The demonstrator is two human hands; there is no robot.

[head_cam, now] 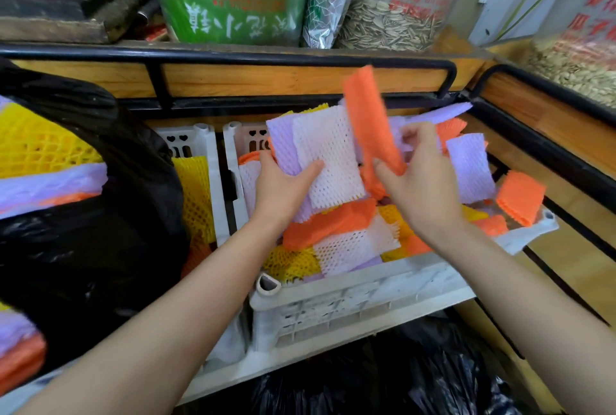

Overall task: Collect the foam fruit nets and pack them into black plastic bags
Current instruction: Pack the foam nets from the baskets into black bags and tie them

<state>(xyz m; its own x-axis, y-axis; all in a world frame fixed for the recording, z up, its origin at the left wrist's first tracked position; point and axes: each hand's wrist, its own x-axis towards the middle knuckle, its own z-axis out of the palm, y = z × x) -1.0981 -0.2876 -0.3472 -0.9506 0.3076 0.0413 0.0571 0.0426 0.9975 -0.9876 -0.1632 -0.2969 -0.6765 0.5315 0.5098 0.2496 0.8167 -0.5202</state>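
Note:
A white plastic crate holds a loose heap of foam fruit nets in orange, white, purple and yellow. My left hand grips a small stack of nets over the crate, a white net on top of purple ones. My right hand pinches an upright orange net just to the right of that stack. At the left a black plastic bag stands open with yellow, purple and orange nets inside.
A second white crate with yellow nets stands between the bag and the main crate. Another black bag lies at the bottom. A wooden bin with black metal rails surrounds everything. Sacks of sunflower seeds stand behind.

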